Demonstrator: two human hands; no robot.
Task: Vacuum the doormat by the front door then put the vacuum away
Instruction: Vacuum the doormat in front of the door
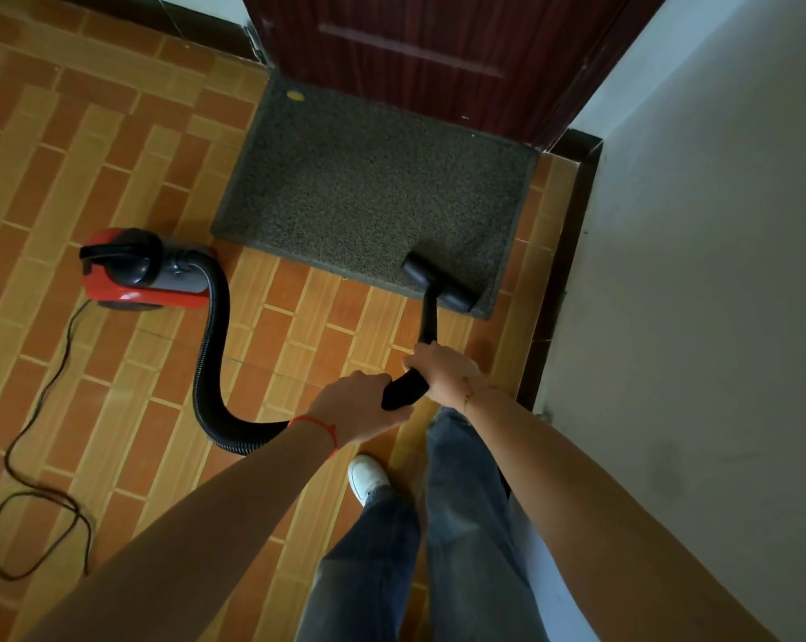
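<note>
— Both hands on the wand (426, 317)?
— Yes. Right hand (443, 370) wraps it higher toward the nozzle, left hand (362, 405) closes its grip on the black handle end, arms stretched forward and down.
— And the nozzle (438, 282)?
— Resting on the doormat (373, 187), near corner, by the door (438, 48). Red vacuum (142, 271) sits on the floor to the left, hose (213, 354) curving back.

Doormat and vacuum at the door.
Grey doormat (373, 187) is lying against the door; red canister vacuum (137, 271) is sitting left, its black nozzle (438, 282) resting on the mat's near right corner.
</note>
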